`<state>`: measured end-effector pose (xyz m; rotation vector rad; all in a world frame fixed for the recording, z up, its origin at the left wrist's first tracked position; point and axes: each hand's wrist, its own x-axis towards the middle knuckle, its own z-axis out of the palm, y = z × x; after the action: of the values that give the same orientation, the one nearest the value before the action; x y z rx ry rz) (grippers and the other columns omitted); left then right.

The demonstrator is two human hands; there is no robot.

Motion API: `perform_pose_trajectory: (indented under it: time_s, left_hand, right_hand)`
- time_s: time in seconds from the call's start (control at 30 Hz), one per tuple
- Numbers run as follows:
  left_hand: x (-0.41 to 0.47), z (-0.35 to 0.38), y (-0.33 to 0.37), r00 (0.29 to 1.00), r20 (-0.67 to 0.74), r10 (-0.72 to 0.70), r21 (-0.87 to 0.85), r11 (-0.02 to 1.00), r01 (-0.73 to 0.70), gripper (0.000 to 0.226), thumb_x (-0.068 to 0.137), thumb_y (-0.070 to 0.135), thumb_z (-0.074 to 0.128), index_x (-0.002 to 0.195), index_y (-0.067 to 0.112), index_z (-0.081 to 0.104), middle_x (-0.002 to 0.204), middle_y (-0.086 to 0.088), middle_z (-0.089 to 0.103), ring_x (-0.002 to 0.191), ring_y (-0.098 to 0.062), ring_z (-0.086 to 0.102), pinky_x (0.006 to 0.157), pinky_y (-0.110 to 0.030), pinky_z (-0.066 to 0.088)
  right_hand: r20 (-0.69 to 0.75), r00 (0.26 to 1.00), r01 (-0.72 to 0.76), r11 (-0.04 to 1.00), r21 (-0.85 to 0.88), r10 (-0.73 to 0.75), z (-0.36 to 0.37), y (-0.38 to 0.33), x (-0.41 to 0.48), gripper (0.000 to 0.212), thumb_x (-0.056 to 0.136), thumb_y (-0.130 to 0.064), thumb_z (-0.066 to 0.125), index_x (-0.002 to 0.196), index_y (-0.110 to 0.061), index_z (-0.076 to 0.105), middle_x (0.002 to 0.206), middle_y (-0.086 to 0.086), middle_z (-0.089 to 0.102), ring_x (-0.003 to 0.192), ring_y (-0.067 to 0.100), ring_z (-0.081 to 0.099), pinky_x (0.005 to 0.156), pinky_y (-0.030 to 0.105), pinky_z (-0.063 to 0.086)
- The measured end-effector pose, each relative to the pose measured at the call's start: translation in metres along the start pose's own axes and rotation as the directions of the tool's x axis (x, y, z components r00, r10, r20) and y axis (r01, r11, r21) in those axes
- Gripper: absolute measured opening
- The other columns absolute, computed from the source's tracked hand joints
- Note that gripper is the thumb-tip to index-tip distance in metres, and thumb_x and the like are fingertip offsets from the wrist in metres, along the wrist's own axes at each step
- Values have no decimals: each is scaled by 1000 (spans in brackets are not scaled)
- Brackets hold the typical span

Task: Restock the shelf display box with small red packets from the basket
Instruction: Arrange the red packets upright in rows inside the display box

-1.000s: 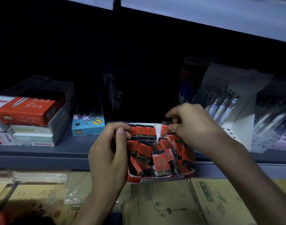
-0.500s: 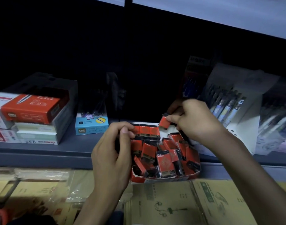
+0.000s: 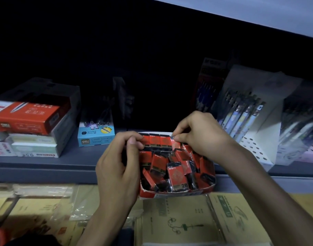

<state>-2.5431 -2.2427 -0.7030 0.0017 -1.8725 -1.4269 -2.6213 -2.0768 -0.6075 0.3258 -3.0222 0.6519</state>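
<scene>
A red cardboard display box (image 3: 177,194) sits at the front edge of the grey shelf, filled with several small red and black packets marked 2B (image 3: 177,176). Three packets stand in a neat row (image 3: 158,142) along its back wall; the others lie jumbled. My left hand (image 3: 119,167) grips the box's left side, thumb and fingertips on the leftmost packet of the row. My right hand (image 3: 199,134) pinches a red packet (image 3: 175,144) at the right end of that row, pushing it down beside the third packet. The basket is out of view.
On the grey shelf (image 3: 45,164) a stack of red and white boxes (image 3: 27,121) sits at the left, with a blue box (image 3: 96,134) beside it. A white pen display (image 3: 253,121) stands at the right. Brown paper envelopes (image 3: 187,221) lie below.
My right hand lifted a red packet out of the pile, then brought it down to the right end of the back row. My left hand stayed on the box.
</scene>
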Motion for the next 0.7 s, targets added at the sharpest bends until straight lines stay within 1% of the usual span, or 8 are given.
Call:
perform_pose_trajectory:
  time_s: [0.07, 0.13, 0.23, 0.33, 0.47, 0.53, 0.6, 0.7]
  left_hand:
    - [0, 0, 0, 1000, 0, 2, 3, 1000, -2, 23, 106, 27, 44, 97, 28, 65, 87, 8, 67, 81, -19, 65, 66, -48, 51]
    - [0, 0, 0, 1000, 0, 1, 5, 1000, -1, 23, 106, 27, 44, 97, 28, 65, 87, 9, 67, 81, -18, 65, 66, -47, 51]
    - [0, 0, 0, 1000, 0, 0, 2, 1000, 0, 23, 107, 27, 44, 98, 28, 65, 87, 9, 68, 82, -17, 66, 67, -47, 51]
    - [0, 0, 0, 1000, 2, 1, 13, 1000, -1, 23, 107, 27, 44, 97, 27, 65, 87, 9, 68, 81, -17, 65, 66, -47, 51]
    - [1, 1, -1, 1000, 9, -4, -4, 1000, 4, 22, 107, 27, 44, 97, 29, 64, 88, 8, 68, 82, -18, 65, 68, -49, 51]
    - [0, 0, -1, 1000, 10, 3, -1, 1000, -3, 22, 107, 27, 44, 97, 29, 64, 88, 7, 68, 82, -18, 65, 67, -49, 51]
    - [0, -1, -1, 1000, 9, 5, 0, 1000, -5, 22, 107, 27, 43, 97, 28, 64, 88, 8, 67, 83, -17, 65, 68, -48, 51]
    - [0, -1, -1, 1000, 11, 4, -6, 1000, -4, 23, 106, 26, 43, 97, 28, 64, 88, 9, 67, 82, -17, 65, 67, -48, 51]
  right_hand:
    - [-24, 1000, 9, 1000, -18, -10, 0, -1, -1, 5, 88, -17, 80, 87, -21, 83, 93, -8, 76, 83, 3, 67, 73, 18, 51]
    - [-40, 999, 18, 999, -48, -20, 3, -2, -1, 6, 86, -17, 83, 84, -23, 82, 89, -9, 76, 83, 7, 69, 80, 29, 59]
    - [-37, 999, 27, 997, -72, -30, 7, -4, 0, 11, 83, -15, 85, 77, -24, 81, 83, -11, 75, 82, 9, 71, 81, 38, 62]
    - [-15, 999, 29, 998, -52, -30, 5, -1, 1, 12, 86, -15, 82, 77, -22, 81, 81, -12, 74, 79, 5, 70, 80, 32, 61]
    - [-35, 998, 47, 998, 51, -46, -11, 1, -8, 11, 96, -23, 71, 92, -22, 82, 81, -17, 69, 80, -3, 63, 78, 20, 50]
    - [-58, 997, 48, 997, 55, -45, -26, 1, -17, 14, 99, -25, 66, 102, -25, 80, 70, -19, 63, 67, -5, 59, 66, 13, 42]
    - [-57, 998, 26, 999, 47, -23, -41, 4, -28, 18, 101, -24, 62, 107, -29, 79, 64, -12, 66, 56, -4, 61, 54, 11, 38]
    - [12, 1000, -15, 1000, 19, 14, -56, 8, -46, 16, 99, -28, 64, 97, -37, 77, 64, -9, 70, 55, -7, 61, 48, 10, 38]
